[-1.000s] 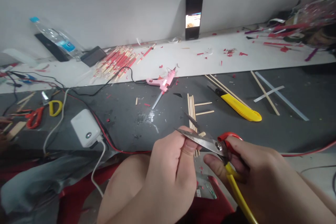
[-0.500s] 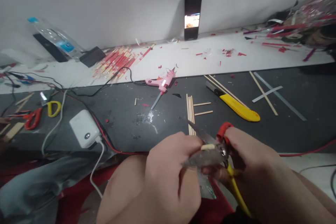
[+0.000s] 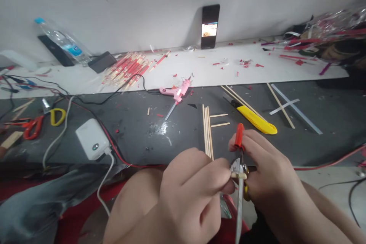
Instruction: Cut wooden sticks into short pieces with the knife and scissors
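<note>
The right hand's grip [image 3: 271, 171] is clenched around a pair of scissors [image 3: 239, 206] with one red and one yellow handle, the long blade pointing down toward the person's lap. The left hand's grip [image 3: 190, 190] is closed in a tight pinch on a short pale wooden stick [image 3: 238, 175], which lies crosswise at the blades just below the pivot. From here I can't tell whether it sits between the blades or only against them, as the fingers crowd the spot.

That crowding is the main hazard. The left fingertips [image 3: 227, 175] are just beside the steel, so if the stick twisted or slid under pressure, a blade could catch skin. A piece this short could also spring loose and vanish among the clutter.

Beyond the hands, long wooden sticks [image 3: 207, 131] lie side by side on the dark surface [image 3: 128, 133], with two short sticks [image 3: 219, 120] next to them. Further right is a yellow utility knife [image 3: 254, 116]. A red cable [image 3: 320, 168] runs just behind the hands, close enough to snag an elbow or a dropped blade.
</note>
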Action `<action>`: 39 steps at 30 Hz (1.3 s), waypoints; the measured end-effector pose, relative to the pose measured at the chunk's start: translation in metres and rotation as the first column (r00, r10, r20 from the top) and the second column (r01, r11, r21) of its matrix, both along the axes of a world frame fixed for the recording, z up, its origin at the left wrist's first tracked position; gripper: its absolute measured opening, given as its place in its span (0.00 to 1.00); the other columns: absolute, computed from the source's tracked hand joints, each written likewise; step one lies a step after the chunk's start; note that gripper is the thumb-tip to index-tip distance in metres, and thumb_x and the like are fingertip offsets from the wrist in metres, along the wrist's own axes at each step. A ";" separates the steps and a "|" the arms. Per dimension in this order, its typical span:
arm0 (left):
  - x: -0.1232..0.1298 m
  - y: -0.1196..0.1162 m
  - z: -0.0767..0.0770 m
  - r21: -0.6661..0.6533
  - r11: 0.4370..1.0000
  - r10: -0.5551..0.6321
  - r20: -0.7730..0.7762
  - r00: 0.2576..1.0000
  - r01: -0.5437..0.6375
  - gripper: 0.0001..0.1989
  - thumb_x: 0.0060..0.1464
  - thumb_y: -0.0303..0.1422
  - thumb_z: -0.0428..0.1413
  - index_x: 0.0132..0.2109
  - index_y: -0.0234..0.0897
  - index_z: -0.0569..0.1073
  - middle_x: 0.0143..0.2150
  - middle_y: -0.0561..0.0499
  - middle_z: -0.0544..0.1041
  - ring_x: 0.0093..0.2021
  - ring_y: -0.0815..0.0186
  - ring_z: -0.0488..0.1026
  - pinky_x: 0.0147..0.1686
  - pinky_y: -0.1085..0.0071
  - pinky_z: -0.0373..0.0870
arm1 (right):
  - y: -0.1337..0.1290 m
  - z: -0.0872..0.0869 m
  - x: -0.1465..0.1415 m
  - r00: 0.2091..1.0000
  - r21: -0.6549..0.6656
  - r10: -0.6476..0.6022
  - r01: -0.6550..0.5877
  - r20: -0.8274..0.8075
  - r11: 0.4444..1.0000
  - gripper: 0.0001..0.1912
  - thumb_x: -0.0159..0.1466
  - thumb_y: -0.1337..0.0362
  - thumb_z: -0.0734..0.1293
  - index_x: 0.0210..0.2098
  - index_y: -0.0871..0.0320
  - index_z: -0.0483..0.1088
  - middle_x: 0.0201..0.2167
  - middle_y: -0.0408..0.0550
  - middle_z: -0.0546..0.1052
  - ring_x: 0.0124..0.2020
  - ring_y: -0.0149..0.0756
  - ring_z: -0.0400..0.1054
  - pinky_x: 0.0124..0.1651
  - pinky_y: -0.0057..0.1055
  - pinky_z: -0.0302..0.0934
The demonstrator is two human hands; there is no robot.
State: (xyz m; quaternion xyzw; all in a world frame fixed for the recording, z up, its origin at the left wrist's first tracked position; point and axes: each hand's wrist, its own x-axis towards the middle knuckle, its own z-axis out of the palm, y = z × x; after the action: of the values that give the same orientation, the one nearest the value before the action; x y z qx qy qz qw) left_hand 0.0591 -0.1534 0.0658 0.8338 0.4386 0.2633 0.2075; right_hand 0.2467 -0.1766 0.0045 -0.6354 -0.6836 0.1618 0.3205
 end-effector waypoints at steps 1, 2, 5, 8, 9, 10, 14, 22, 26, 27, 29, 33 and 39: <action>0.000 0.001 0.000 -0.007 1.000 -0.008 0.017 1.000 0.008 0.15 0.53 0.19 0.51 0.30 0.45 0.75 0.23 0.54 0.72 0.24 0.65 0.72 0.30 0.71 0.75 | -0.001 0.001 -0.001 1.000 0.011 -0.005 0.005 0.016 1.000 0.20 0.49 0.77 0.61 0.40 0.54 0.66 0.36 0.45 0.73 0.35 0.37 0.67 0.34 0.30 0.61; -0.001 0.001 0.000 -0.014 1.000 -0.018 0.037 0.999 0.019 0.14 0.53 0.19 0.51 0.30 0.45 0.74 0.23 0.55 0.72 0.24 0.66 0.72 0.30 0.71 0.75 | -0.001 0.002 -0.002 0.999 0.024 -0.003 0.002 0.032 1.000 0.18 0.50 0.77 0.62 0.38 0.54 0.65 0.34 0.44 0.72 0.33 0.36 0.66 0.33 0.30 0.60; -0.002 0.004 0.000 -0.039 0.999 -0.015 0.101 0.995 0.019 0.13 0.54 0.20 0.50 0.31 0.43 0.72 0.25 0.54 0.74 0.24 0.66 0.72 0.28 0.71 0.74 | -0.005 0.009 -0.003 0.996 0.053 0.059 -0.062 0.064 0.997 0.12 0.51 0.74 0.63 0.31 0.53 0.57 0.26 0.40 0.66 0.26 0.32 0.58 0.28 0.29 0.54; -0.004 0.004 -0.002 -0.105 0.994 0.050 0.113 0.992 -0.038 0.11 0.54 0.22 0.50 0.31 0.43 0.70 0.24 0.55 0.74 0.22 0.67 0.69 0.24 0.72 0.69 | -0.009 0.014 -0.001 0.988 0.097 0.098 -0.109 0.116 0.989 0.17 0.51 0.71 0.65 0.28 0.51 0.49 0.21 0.36 0.57 0.22 0.29 0.48 0.24 0.28 0.47; -0.006 0.004 -0.002 -0.132 0.990 0.064 0.109 0.992 -0.050 0.10 0.55 0.23 0.51 0.31 0.43 0.70 0.24 0.55 0.74 0.22 0.67 0.69 0.23 0.72 0.68 | -0.010 0.016 -0.001 0.987 0.108 0.089 -0.104 0.134 0.989 0.17 0.51 0.70 0.65 0.28 0.50 0.49 0.21 0.35 0.56 0.21 0.28 0.47 0.23 0.28 0.46; -0.008 0.004 -0.004 -0.167 0.984 0.075 0.101 0.992 -0.057 0.09 0.56 0.24 0.51 0.32 0.43 0.72 0.26 0.55 0.76 0.23 0.66 0.70 0.23 0.72 0.68 | -0.011 0.017 0.000 0.986 0.115 0.080 -0.097 0.145 0.989 0.17 0.51 0.69 0.65 0.28 0.50 0.49 0.20 0.35 0.56 0.21 0.28 0.47 0.22 0.28 0.46; -0.017 0.002 -0.009 -0.330 0.939 0.123 0.076 0.989 -0.092 0.13 0.59 0.28 0.52 0.44 0.47 0.79 0.35 0.53 0.82 0.29 0.63 0.76 0.25 0.71 0.71 | -0.013 0.021 -0.001 0.991 0.102 0.107 -0.115 0.077 0.988 0.13 0.53 0.69 0.65 0.26 0.51 0.53 0.18 0.35 0.59 0.19 0.27 0.48 0.19 0.25 0.47; -0.009 0.003 -0.010 -0.338 0.929 0.183 0.061 0.981 -0.152 0.12 0.63 0.33 0.55 0.49 0.49 0.80 0.34 0.52 0.83 0.29 0.61 0.77 0.22 0.70 0.68 | -0.018 0.018 0.006 0.978 -0.060 0.177 -0.184 -0.109 0.981 0.15 0.60 0.68 0.69 0.29 0.51 0.56 0.21 0.35 0.61 0.19 0.27 0.54 0.20 0.24 0.51; 0.000 0.002 -0.010 -0.258 0.949 0.217 0.112 0.970 -0.182 0.09 0.63 0.36 0.56 0.46 0.50 0.81 0.33 0.51 0.82 0.34 0.58 0.79 0.24 0.70 0.68 | -0.024 0.020 0.003 0.967 -0.196 0.095 -0.144 -0.238 0.970 0.13 0.61 0.68 0.70 0.29 0.52 0.59 0.23 0.37 0.64 0.22 0.29 0.59 0.23 0.25 0.56; 0.000 0.002 -0.011 -0.254 0.949 0.220 0.109 0.969 -0.187 0.08 0.63 0.36 0.56 0.45 0.50 0.81 0.33 0.51 0.82 0.34 0.58 0.79 0.23 0.70 0.67 | -0.026 0.022 0.001 0.964 -0.232 0.079 -0.140 -0.253 0.963 0.12 0.62 0.68 0.69 0.29 0.52 0.60 0.23 0.37 0.65 0.23 0.29 0.60 0.25 0.26 0.57; -0.002 0.001 -0.011 -0.270 0.944 0.220 0.086 0.972 -0.190 0.08 0.63 0.35 0.56 0.43 0.49 0.80 0.31 0.51 0.81 0.33 0.58 0.78 0.23 0.70 0.65 | -0.027 0.026 -0.002 0.970 -0.281 0.063 -0.130 -0.234 0.951 0.10 0.62 0.67 0.68 0.28 0.53 0.62 0.23 0.39 0.67 0.24 0.31 0.61 0.25 0.27 0.57; -0.006 0.002 -0.007 -0.363 0.915 0.225 0.096 0.970 -0.176 0.07 0.64 0.35 0.56 0.41 0.48 0.79 0.28 0.53 0.79 0.27 0.62 0.74 0.20 0.71 0.61 | -0.024 0.026 -0.002 0.982 -0.272 0.090 -0.134 -0.166 0.953 0.10 0.61 0.66 0.67 0.26 0.53 0.62 0.21 0.39 0.68 0.22 0.31 0.59 0.22 0.26 0.55; 0.004 0.012 -0.007 -0.588 0.808 0.207 0.328 0.922 0.028 0.16 0.69 0.35 0.49 0.32 0.41 0.73 0.28 0.53 0.75 0.27 0.67 0.69 0.25 0.73 0.62 | -0.014 0.021 0.000 0.980 -0.395 0.080 -0.148 -0.182 0.907 0.10 0.61 0.64 0.68 0.26 0.53 0.64 0.21 0.41 0.73 0.21 0.32 0.65 0.21 0.26 0.58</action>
State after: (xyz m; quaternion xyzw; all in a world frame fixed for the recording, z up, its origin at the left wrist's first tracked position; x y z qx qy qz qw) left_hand 0.0627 -0.1409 0.0591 0.6413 0.4893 0.2811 0.5199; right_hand 0.2464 -0.1909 0.0254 -0.6316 -0.6429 0.3698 0.2260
